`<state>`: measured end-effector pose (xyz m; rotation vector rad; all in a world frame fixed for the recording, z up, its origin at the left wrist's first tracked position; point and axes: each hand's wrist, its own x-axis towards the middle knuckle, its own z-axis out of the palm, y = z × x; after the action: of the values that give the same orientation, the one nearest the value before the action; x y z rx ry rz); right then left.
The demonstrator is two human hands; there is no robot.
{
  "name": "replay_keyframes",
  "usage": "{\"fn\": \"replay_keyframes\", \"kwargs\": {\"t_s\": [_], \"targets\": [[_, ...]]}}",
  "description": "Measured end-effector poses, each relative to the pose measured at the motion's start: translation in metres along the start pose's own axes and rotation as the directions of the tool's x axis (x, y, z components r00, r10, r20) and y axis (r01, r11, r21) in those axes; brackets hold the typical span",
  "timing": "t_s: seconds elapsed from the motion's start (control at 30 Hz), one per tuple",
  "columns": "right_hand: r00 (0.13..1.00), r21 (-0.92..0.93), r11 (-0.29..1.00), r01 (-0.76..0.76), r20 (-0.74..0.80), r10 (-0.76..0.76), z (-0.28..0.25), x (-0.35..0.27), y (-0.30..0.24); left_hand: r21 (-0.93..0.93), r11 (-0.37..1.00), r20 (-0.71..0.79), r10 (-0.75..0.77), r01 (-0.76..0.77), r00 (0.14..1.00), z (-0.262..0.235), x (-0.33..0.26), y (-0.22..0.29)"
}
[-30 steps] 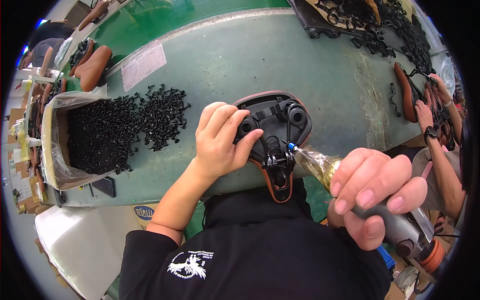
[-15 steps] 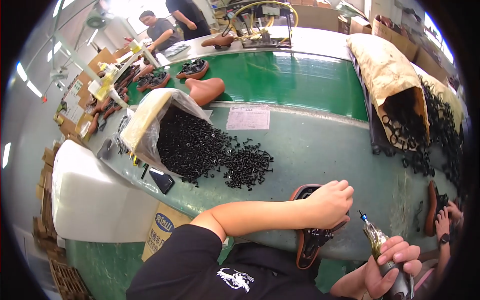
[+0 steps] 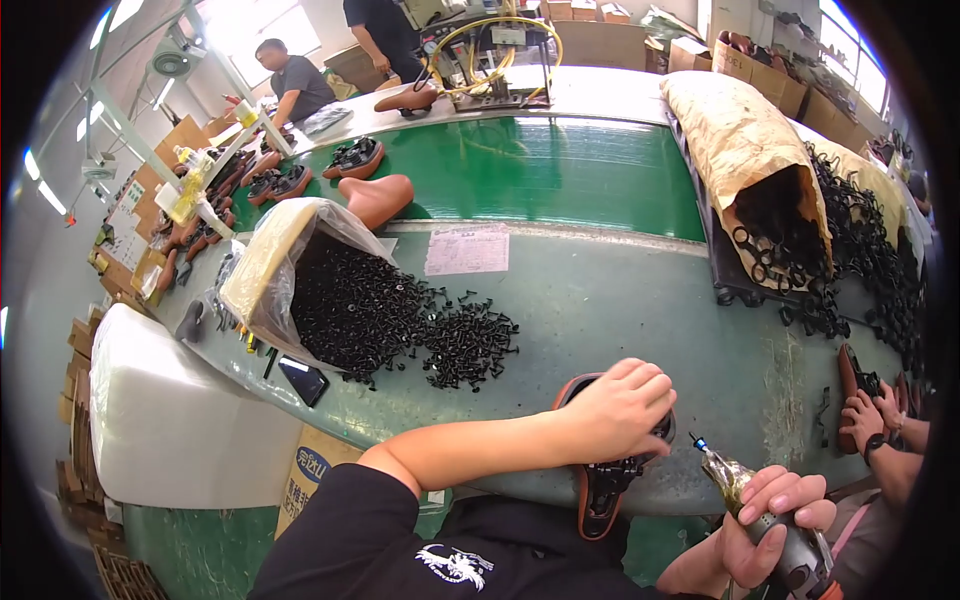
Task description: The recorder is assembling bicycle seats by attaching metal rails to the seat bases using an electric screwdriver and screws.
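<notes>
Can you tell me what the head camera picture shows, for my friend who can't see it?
A person's left hand presses on an upside-down bicycle saddle at a grey workbench, while the right hand holds a powered screwdriver just beside it. A bag spilling small black screws lies farther back, and other people work at a green conveyor belt.

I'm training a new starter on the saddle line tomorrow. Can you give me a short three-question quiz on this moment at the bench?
1. True or false: the left hand rests on the upturned bike saddle.
2. What does the right hand hold? A) a hammer B) a powered screwdriver C) a paint brush
3. Fill in: the black screws spill out of an open ____ on the worktable.

Key
1. True.
2. B, the powered screwdriver, its tip clear of the saddle.
3. Bag, the plastic-lined bag lying on its side to the person's left.
</notes>
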<state>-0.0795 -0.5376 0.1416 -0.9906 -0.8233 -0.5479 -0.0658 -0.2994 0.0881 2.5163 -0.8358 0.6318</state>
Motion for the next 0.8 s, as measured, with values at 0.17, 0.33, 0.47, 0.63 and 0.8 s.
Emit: {"fn": "replay_keyframes", "kwargs": {"t_s": [0.17, 0.33, 0.47, 0.63, 0.8], "targets": [[0.994, -0.099, 0.989, -0.105, -0.033, 0.103, -0.009, 0.000, -0.003, -0.273, 0.961, -0.073, -0.073, 0.051, 0.995, -0.045, -0.048, -0.046], [0.988, 0.057, 0.986, -0.155, 0.035, 0.154, 0.018, 0.006, 0.018, -0.269, 0.914, -0.008, -0.317, 0.304, 0.948, -0.023, -0.093, -0.056], [0.956, 0.141, 0.966, -0.218, 0.227, 0.183, 0.041, 0.005, 0.051, -0.332, 0.878, -0.100, -0.397, 0.345, 0.912, 0.008, -0.090, -0.057], [0.912, 0.121, 0.956, -0.266, 0.354, 0.208, 0.059, 0.005, 0.062, -0.308, 0.916, -0.230, -0.332, 0.255, 0.915, 0.026, -0.097, -0.056], [0.875, 0.001, 0.957, -0.290, 0.406, 0.265, 0.082, 0.005, 0.067, -0.340, 0.890, -0.243, -0.396, 0.305, 0.885, 0.029, -0.104, -0.053]]}}
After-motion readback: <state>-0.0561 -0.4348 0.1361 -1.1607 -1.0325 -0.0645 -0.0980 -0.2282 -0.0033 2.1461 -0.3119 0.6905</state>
